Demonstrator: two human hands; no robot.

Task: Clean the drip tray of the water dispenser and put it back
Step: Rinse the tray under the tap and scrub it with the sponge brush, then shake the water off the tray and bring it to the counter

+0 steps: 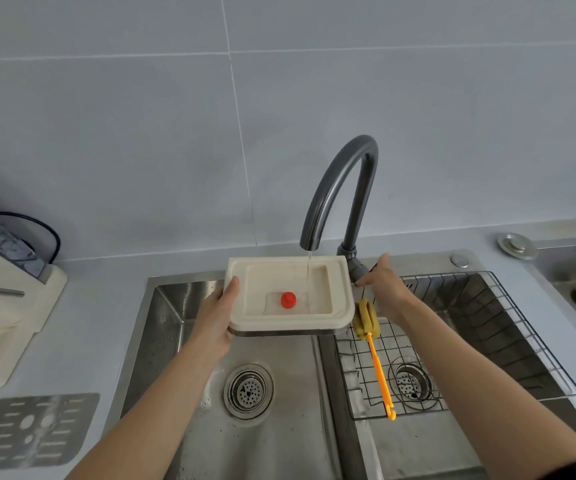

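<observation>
Head view: no writing is legible. Left hand (215, 318) grips the cream drip tray (343, 299) under the faucet (340, 188); right hand (382, 289) grasps its handle above the steel sink (279, 438).

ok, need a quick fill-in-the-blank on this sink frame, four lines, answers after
1. The cream plastic drip tray is held by the ____ hand.
2. The right hand rests at the dark grey curved faucet, whose water is ____.
3. The small round float inside the tray is ____ in colour.
4. The orange-handled sponge brush lies on the wire ____ over the right basin.

Missing words: left; running; red; rack
</observation>
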